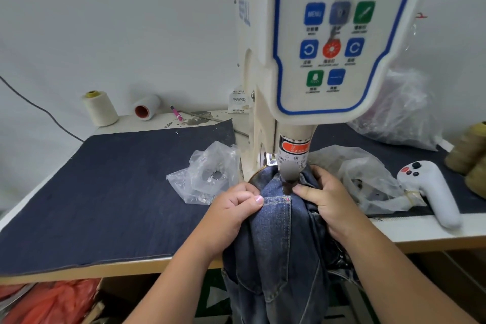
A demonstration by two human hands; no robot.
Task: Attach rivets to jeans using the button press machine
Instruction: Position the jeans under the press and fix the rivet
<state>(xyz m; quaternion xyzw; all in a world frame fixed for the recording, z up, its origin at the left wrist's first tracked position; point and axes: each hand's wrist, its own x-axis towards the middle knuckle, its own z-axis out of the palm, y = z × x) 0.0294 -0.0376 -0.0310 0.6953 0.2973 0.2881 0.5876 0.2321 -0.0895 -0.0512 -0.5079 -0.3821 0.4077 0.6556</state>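
Now pocket corner sits directly under punch of button press machine.
L hand & R hand each pinch the jeans, one per side; pocket edge runs L-R between them.

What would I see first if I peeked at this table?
First, the big white button press machine with its colourful buttons, standing at the back in the middle. Right under its punch, the left hand and the right hand hold blue jeans by a pocket corner. Crinkly clear plastic bags lie on either side, on the dark denim mat.
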